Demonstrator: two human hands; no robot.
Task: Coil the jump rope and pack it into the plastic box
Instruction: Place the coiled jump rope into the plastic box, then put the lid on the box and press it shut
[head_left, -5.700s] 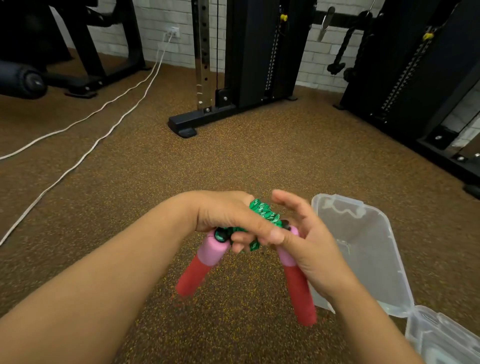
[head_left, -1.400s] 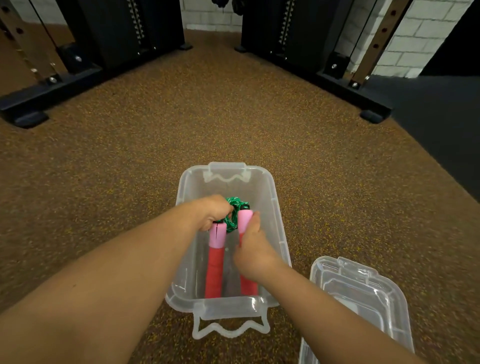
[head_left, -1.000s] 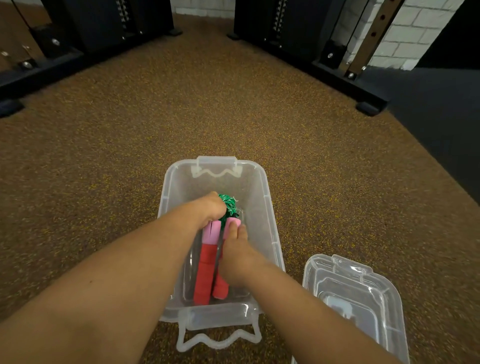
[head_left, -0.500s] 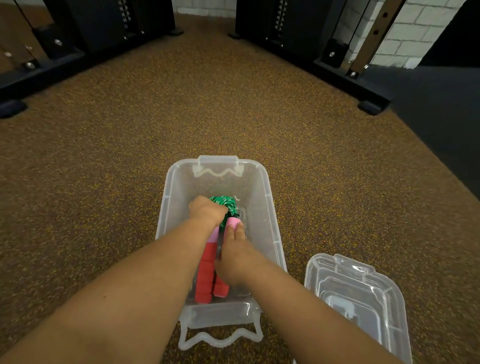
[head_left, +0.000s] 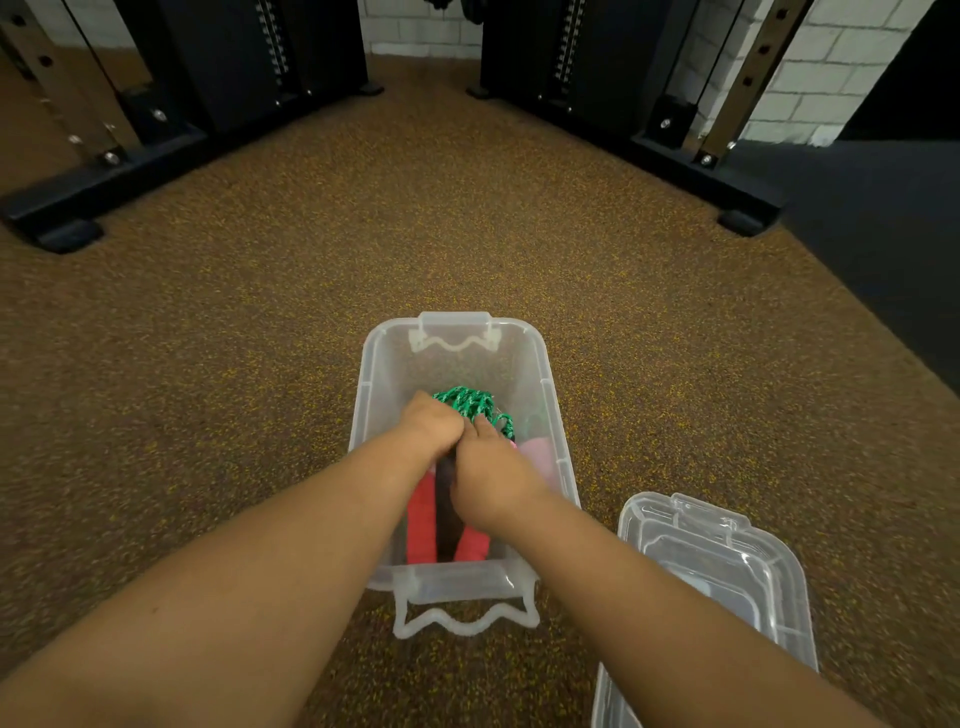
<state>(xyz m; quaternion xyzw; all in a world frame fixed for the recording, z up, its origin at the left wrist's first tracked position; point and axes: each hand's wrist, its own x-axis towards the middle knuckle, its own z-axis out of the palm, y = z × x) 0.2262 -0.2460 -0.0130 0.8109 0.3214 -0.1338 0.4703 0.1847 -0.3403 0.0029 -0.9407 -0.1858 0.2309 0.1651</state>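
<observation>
Down in the clear plastic box (head_left: 548, 415) lies the jump rope (head_left: 470, 402), its green cord bunched into a tight coil toward the far end of the box and its two red handles (head_left: 421, 519) running side by side back to the near end, with a pink section showing against the right wall. Both hands are inside the box on top of it. The left hand (head_left: 431, 423) is bunched down over the coil with its fingers curled under, gripping the cord where it meets the handles. The right hand (head_left: 488, 480) lies just beside it, touching it, palm down over the upper part of the handles with a fingertip reaching the green cord; whether it is clasping a handle or only pressing on it I cannot tell, as the fingers are hidden beneath. The box sits on the speckled brown rubber floor (head_left: 260, 338), its wavy latch flaps hanging off the near and far ends. Its clear lid (head_left: 727, 561) lies on the floor just beside the box's near right corner, apart from it. Beyond stand the black bases of gym machines (head_left: 130, 171) to left and right, before a white brick wall (head_left: 831, 67).
</observation>
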